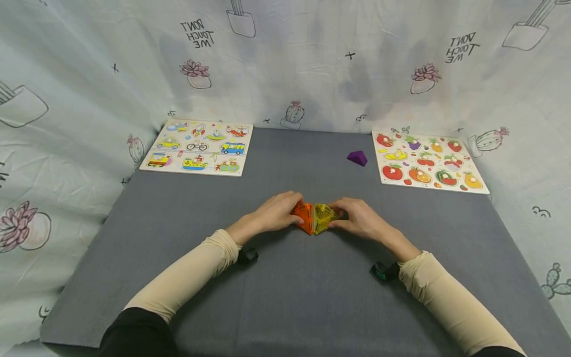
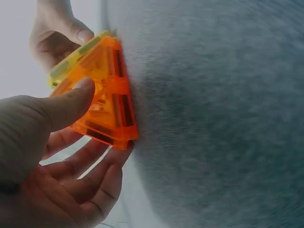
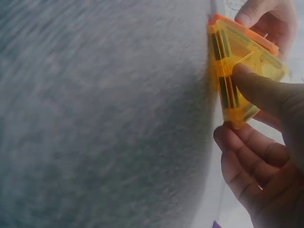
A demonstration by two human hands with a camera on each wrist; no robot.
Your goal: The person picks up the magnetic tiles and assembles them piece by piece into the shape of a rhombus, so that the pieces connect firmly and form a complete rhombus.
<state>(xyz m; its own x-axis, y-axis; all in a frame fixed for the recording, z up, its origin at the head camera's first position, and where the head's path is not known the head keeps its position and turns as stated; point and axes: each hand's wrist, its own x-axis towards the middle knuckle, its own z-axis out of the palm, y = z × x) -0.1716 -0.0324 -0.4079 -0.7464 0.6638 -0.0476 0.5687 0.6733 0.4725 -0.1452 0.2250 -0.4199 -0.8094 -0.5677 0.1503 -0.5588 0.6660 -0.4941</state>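
Observation:
My left hand (image 1: pixel 278 213) holds an orange translucent magnetic-tile pyramid (image 1: pixel 306 218), its thumb on one face and fingers at the far side. Beside it, a yellow translucent magnetic-tile pyramid (image 1: pixel 323 218) is pinched by my right hand (image 1: pixel 361 218). The two pyramids stand face to face on the grey table, close together at mid-table; whether they touch is hard to tell. Dark magnet strips line the edges of the orange pyramid (image 2: pixel 124 107) in the left wrist view. The right wrist view shows the yellow pyramid (image 3: pixel 229 90) with the thumb on its face.
A purple faceted piece (image 1: pixel 357 158) lies farther back, right of the middle. A vehicle puzzle board (image 1: pixel 209 172) is at the back left, a fruit puzzle board (image 1: pixel 434 187) at the back right. A printed curtain (image 1: pixel 312 59) hangs behind the grey table (image 1: pixel 285 307).

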